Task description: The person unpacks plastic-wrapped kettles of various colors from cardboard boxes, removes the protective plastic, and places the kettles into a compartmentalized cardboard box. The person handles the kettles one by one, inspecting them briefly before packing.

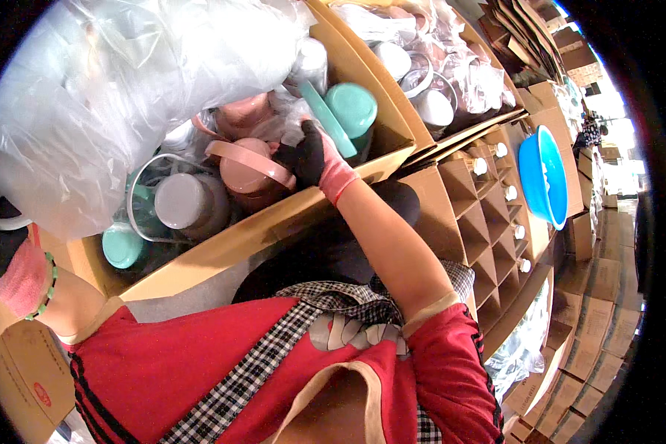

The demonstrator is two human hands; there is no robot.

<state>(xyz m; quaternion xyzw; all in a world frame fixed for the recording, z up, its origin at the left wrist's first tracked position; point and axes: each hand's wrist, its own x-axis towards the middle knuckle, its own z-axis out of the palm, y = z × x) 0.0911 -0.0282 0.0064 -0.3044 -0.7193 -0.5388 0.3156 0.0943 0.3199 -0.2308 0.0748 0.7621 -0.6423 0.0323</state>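
My right hand [311, 157], in a black and pink glove, reaches into an open cardboard box [222, 240]. Its fingers are bent between a pink container with a band-like handle [248, 166] and clear plastic wrap [292, 111]; what they grip is hidden. Just beyond it stands a teal container [351, 109] with its handle. A grey container [181, 201] and a smaller teal one [122, 246] sit toward the left. At the left rim my left hand [7, 274], gloved alike, is partly cut off beside a white ring-like handle [4, 220]; its fingers do not show.
A large heap of clear plastic [140, 81] covers the box's far left. Another box with wrapped containers [433, 107] stands beyond. To the right are a divided carton [488, 211], a blue basin [544, 177] and stacked cartons [592, 325].
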